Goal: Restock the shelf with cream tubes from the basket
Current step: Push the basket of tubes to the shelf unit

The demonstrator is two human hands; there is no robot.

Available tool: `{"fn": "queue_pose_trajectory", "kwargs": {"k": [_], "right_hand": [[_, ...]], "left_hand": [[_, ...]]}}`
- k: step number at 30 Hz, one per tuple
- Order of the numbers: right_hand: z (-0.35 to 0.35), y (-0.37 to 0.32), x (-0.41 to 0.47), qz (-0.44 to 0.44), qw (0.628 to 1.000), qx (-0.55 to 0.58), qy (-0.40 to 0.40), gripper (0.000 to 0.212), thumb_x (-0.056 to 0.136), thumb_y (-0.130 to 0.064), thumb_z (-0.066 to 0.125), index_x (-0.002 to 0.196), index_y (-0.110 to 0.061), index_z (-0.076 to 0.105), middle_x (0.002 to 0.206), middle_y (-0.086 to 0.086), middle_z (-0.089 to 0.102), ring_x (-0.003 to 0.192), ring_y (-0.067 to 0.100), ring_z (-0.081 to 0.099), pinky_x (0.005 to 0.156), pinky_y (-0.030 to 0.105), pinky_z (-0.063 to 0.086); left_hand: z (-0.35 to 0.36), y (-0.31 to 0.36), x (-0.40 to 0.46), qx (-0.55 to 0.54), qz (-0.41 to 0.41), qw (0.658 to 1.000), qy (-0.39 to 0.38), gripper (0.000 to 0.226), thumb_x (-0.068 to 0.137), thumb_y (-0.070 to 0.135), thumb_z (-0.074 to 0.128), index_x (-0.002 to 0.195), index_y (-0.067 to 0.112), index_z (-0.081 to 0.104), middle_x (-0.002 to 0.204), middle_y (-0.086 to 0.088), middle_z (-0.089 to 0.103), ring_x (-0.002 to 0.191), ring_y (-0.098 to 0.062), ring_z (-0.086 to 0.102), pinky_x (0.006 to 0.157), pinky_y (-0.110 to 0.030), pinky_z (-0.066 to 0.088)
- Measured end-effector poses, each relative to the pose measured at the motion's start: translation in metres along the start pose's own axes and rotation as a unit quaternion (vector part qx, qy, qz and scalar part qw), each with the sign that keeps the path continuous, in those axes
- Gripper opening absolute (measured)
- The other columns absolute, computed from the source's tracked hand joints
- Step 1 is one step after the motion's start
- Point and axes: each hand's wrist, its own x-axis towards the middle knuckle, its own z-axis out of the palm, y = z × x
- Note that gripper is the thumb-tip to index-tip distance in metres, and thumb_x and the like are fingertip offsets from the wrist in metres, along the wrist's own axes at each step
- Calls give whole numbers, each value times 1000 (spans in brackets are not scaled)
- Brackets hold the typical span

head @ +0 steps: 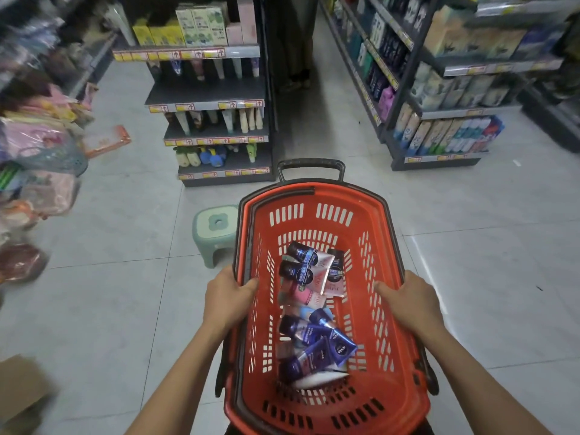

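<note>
Left hand [227, 298] and right hand [409, 301] each grip a side rim of the red basket [317, 412], fingers curled over it, above blue NIVEA-labelled tubes [317, 346].

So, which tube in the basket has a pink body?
The pink tube in the middle of the red basket, below the two black-capped tubes; the tubes nearer the person are dark blue.
</note>
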Motion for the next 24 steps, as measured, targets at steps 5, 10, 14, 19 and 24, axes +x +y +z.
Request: {"fn": "queue_pose_trajectory", "kwargs": {"k": [5,10,14,19,24], "right_hand": [[2,-30,36,2,1000,2,4,39,94,-54,67,109,-20,56,93,-2,67,71,12,66,62,28,49],[5,-48,82,7,1000,9,0,39,93,-55,68,110,-22,56,93,-3,67,71,11,66,62,28,49],[3,-63,139,4,1000,8,-4,37,92,-55,68,106,-22,58,93,-3,70,76,16,68,72,35,57],[-15,-84,230,-17,1000,12,-16,39,90,-56,69,106,-21,62,93,-2,72,79,20,71,79,44,62],[-49,-105,320,-37,999,13,-21,35,87,-55,71,98,-22,64,89,-1,73,77,22,70,76,43,61]], "left_hand": [[-6,19,47,3,-1,1000,-6,44,90,56,73,121,27,61,100,6,78,76,-15,79,81,-47,66],[0,41,95,16,-2,1000,-8,43,91,54,72,122,27,59,99,6,78,76,-16,79,80,-47,66],[12,72,139,17,-9,1000,-4,44,92,54,73,122,26,58,99,5,78,76,-17,79,81,-48,66],[34,120,196,13,-14,1000,11,46,91,54,74,123,26,56,99,5,77,75,-16,79,79,-47,67],[60,172,251,7,-29,999,31,49,89,59,73,123,28,57,97,7,78,74,-14,79,77,-47,67]]}}
